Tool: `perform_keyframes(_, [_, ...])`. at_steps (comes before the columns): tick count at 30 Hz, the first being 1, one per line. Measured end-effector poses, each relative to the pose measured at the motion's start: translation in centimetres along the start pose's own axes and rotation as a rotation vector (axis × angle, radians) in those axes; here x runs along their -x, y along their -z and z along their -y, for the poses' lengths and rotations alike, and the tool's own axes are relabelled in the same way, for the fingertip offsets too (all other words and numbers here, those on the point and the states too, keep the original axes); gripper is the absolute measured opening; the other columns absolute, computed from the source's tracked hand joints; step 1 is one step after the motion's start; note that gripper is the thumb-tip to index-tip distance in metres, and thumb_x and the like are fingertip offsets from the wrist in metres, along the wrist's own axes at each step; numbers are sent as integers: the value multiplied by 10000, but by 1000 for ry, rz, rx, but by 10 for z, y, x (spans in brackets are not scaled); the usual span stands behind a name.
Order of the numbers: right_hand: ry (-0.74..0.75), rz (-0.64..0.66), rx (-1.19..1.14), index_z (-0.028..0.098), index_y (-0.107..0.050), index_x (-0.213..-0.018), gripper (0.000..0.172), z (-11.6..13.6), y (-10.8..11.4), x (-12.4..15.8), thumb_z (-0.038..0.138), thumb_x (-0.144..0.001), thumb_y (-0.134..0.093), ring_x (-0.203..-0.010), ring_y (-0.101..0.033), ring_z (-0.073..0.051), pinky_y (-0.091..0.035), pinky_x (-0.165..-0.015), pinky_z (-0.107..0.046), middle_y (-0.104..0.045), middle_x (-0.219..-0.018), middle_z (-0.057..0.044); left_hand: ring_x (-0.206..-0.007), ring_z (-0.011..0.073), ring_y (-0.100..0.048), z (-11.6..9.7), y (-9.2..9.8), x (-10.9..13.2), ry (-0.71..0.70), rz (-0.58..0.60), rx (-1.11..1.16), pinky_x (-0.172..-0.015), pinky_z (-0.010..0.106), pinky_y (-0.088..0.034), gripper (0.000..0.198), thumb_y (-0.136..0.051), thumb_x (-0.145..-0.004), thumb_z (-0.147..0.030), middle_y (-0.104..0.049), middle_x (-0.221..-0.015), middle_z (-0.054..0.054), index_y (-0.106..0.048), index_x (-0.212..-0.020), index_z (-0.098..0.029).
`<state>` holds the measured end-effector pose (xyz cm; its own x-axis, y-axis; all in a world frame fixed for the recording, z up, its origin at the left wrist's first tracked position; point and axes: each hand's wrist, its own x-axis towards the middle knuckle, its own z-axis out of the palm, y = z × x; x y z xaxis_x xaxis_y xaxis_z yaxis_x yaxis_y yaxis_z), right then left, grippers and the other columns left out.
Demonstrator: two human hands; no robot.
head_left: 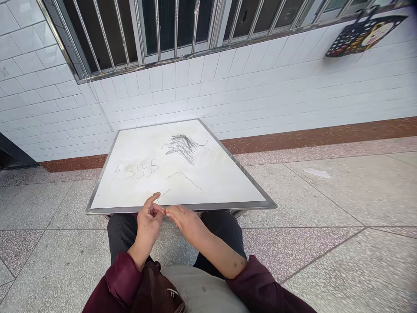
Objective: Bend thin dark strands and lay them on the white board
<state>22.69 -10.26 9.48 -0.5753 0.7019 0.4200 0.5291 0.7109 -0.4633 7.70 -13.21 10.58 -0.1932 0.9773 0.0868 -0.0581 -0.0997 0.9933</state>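
My left hand point(150, 221) is closed in a pinch at the near edge of the white table point(228, 187), its index finger raised. A thin bent wire point(163, 194) sticks up from the fingers, its free end angled to the right. My right hand point(187, 221) meets the left at the fingertips, thumb and fingers pinched around the wire's lower part, which is mostly hidden. Just beyond the hands lies a single V-bent wire point(187, 176). Farther back is a dark pile of similar bent wires point(182, 145). Thin curved lines like a row of 5s point(138, 168), perhaps wire, lie at left.
The table has a grey metal rim and stands over my knees. Behind it rise a white tiled wall point(182, 95) and a barred window point(163, 30). A dark patterned bag point(345, 41) hangs at upper right. A white scrap point(317, 173) lies on the speckled floor.
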Motion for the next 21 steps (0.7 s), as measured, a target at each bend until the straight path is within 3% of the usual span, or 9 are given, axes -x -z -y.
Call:
perform_keyframes(7, [-87,51,-86,211,-495,-935,238,2,-1,1,-8,-859,-437,-775,-616,-174,-478,-663,-283,-614,-828,-25,-661,108,-519,2,1,-1,-8,3,-31,-679,242,-428,486,-661,-774,-209,-554,-726,-30,-579,-1253,-181])
perform_keyframes(13, [-259,116,-177,215,-470,-968,352,1,-13,2,-57,-758,-392,-582,-522,-105,-419,-529,-215,-581,-844,-7,-656,102,-518,4,0,-3,2,0,-31,-700,243,-424,506,-654,-761,-180,-554,-721,-34,-586,-1262,-182])
perform_keyframes(21, [-347,48,-343,229,-484,-906,120,-3,-19,3,152,-906,-392,-514,-498,-92,-412,-469,-212,-553,-831,1,-686,111,-544,8,-1,-4,13,-11,-37,-733,253,-430,520,-649,-756,-178,-572,-717,-31,-572,-1270,-156])
